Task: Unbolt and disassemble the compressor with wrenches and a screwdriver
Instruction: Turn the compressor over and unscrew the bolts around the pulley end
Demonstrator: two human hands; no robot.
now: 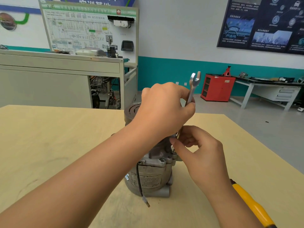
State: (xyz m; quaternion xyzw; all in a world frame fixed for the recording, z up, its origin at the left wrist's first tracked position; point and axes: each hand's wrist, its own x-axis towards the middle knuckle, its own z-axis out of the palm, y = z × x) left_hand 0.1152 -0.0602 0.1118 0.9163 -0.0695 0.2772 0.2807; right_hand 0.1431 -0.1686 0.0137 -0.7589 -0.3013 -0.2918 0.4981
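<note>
The compressor is laid on the wooden bench, a wrench is gripped upright above it by the left hand, and the right hand is pinched closed at its top, beside a yellow-handled screwdriver.

wooden table, red cabinet, wiring board, dark poster

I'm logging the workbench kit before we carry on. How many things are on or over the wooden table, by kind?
Compressor: 1
Wrench, held in the left hand: 1
Yellow-handled tool, partly hidden by the right forearm: 1
Total: 3
</note>
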